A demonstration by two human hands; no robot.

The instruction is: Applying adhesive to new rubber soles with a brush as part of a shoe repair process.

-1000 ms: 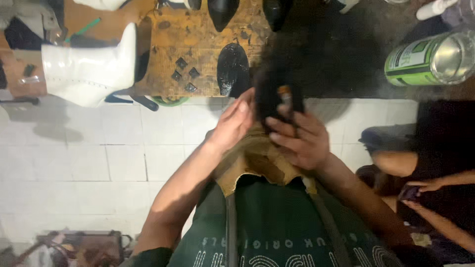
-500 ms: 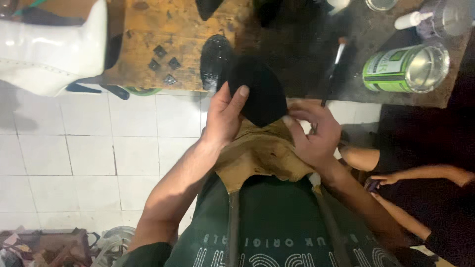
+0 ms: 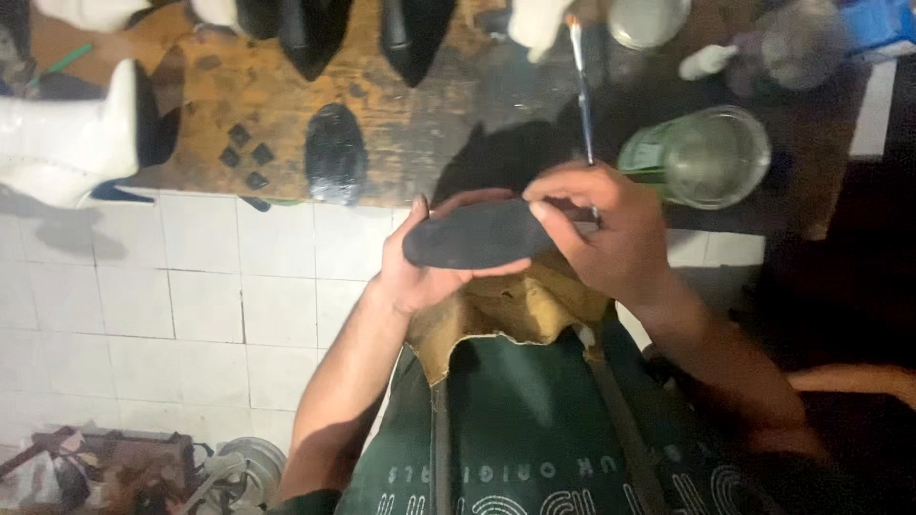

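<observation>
1. Left hand point(image 3: 420, 272) curled under the near left end of a flat black sole piece point(image 3: 472, 236), thumb over its top edge; fingers closed on it.
2. Right hand point(image 3: 601, 234) closed over the right end of the same sole piece, fingers pressed on its face; thin brush point(image 3: 580, 81) rises from this hand toward the far side, seemingly pinched in the same grip.
3. Sole piece held in the air between both hands, above a tan leather scrap point(image 3: 506, 310) on the green apron point(image 3: 534, 429), just near of the wooden surface point(image 3: 410, 124).
4. Risks, as judged: brush could slip out, since the right hand's grip is shared with the sole piece; brush tip could smear the piece; open green tin point(image 3: 701, 157) sits just beyond the right hand, so a swing of the wrist could knock it.
5. Counts: one sole piece in hand; one black oval insole point(image 3: 336, 153) on the surface; two black pointed shoe toes point(image 3: 315, 33) at the far edge; one white boot point(image 3: 67, 143) far left; one brush; one tin.
</observation>
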